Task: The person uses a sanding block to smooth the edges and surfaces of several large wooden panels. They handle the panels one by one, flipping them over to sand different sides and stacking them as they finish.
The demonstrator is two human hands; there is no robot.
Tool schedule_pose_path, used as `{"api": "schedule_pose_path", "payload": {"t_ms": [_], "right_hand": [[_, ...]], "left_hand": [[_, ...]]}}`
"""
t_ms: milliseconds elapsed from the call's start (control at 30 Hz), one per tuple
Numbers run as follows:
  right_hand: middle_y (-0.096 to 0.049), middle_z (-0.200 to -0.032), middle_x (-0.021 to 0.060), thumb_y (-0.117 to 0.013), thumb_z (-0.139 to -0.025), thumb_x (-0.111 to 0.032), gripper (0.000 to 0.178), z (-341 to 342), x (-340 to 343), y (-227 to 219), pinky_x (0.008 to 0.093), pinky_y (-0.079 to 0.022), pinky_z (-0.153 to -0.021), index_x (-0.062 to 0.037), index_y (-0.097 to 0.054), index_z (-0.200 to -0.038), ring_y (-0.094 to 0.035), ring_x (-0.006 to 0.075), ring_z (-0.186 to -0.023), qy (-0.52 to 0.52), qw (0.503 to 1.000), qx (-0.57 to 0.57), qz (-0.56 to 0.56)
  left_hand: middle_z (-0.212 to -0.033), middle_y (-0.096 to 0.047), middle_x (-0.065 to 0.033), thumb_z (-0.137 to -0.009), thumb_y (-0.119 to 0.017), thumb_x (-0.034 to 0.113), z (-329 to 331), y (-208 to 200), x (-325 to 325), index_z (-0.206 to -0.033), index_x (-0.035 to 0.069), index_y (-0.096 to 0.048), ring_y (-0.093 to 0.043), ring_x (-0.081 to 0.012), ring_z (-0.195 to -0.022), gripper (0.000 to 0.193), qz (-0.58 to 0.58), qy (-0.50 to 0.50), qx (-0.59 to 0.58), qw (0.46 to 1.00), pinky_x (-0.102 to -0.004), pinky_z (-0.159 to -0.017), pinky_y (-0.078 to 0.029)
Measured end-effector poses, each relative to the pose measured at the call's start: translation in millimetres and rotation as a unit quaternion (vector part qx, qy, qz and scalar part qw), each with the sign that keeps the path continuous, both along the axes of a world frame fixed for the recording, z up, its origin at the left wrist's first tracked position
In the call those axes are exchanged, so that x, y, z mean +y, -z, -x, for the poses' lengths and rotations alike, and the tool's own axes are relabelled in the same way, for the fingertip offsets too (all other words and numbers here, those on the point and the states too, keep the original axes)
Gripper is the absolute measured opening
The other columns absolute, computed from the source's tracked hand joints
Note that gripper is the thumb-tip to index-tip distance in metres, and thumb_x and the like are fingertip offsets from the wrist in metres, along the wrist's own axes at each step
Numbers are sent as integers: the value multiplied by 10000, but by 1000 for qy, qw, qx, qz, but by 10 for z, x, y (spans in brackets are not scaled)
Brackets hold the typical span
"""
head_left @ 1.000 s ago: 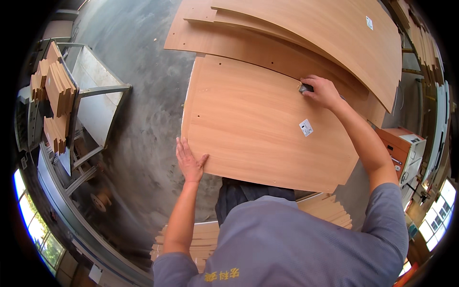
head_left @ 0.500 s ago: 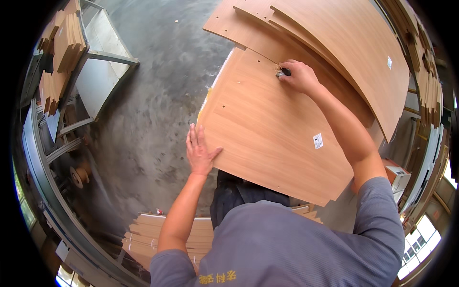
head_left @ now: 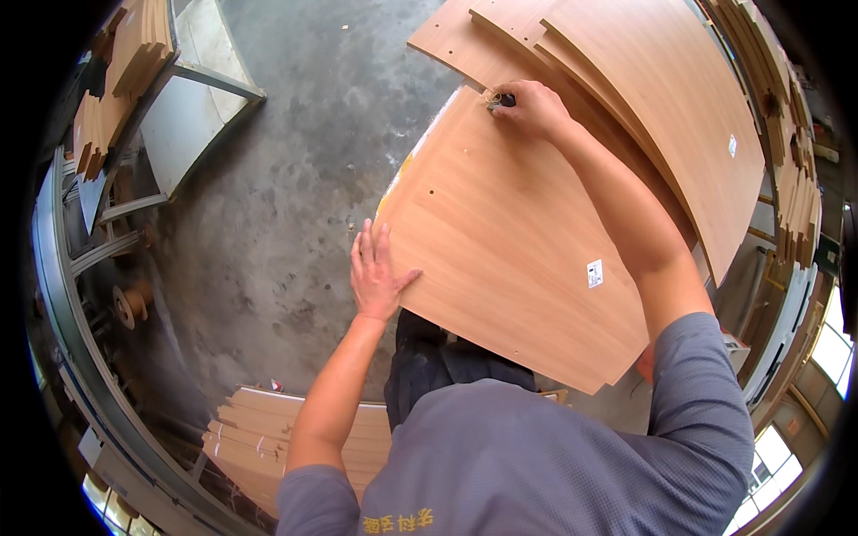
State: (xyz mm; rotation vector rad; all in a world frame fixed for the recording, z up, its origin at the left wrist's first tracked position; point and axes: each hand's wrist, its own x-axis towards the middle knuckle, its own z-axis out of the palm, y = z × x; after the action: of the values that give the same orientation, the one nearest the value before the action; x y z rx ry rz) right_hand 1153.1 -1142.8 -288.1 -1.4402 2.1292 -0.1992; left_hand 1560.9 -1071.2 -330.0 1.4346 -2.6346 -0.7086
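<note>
A wood-grain panel [head_left: 509, 241] with a small white label lies in front of me. My left hand [head_left: 376, 279] rests on its near left corner, fingers spread along the left edge and thumb on the face. My right hand [head_left: 534, 109] is closed around a small black hand tool [head_left: 504, 100], held at the panel's far edge near the far left corner. Thin curled shavings [head_left: 491, 93] sit beside the tool. My fingers cover most of the tool, so its exact kind is hard to make out.
More wood-grain panels [head_left: 652, 98] lie stacked beyond, at the upper right. Bundled boards [head_left: 295, 429] stand low on the left, near my body. A metal-framed rack [head_left: 210, 80] holds boards at the far left. A spool [head_left: 132, 304] lies beneath the framework on the left.
My right hand has slid left along the panel's far edge with the black tool, toward the far left corner. The left hand stays on the near left corner.
</note>
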Motion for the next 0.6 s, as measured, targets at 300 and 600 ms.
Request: {"api": "schedule_pose_path", "payload": {"t_ms": [300,600], "right_hand": [[-622,-1294,85,-679,-822,-126,481,11,-287,-66,420,-540,-900,-121,-639,-1302,-641,310,-1088,-117,991,52,31],[-444,-1504,159,-620,-796,4,601,-1563,1551,-12,466,-548,-892,-81,-527,-1384,-636,396,-1089,47,996,67,47]], "left_hand": [[-1616,-276,-116,-711,-794,560,-32,-30,-56,-1520,178,-377,-338,-396,-1410,987,-42,-4,-7,999,-489,-1090,-424],[-1616,-257,-156,-887,-694,422,-93,133,-120,-1521,176,-382,-332,-407,-1408,749,-56,29,51,997,-504,-1101,-397]]}}
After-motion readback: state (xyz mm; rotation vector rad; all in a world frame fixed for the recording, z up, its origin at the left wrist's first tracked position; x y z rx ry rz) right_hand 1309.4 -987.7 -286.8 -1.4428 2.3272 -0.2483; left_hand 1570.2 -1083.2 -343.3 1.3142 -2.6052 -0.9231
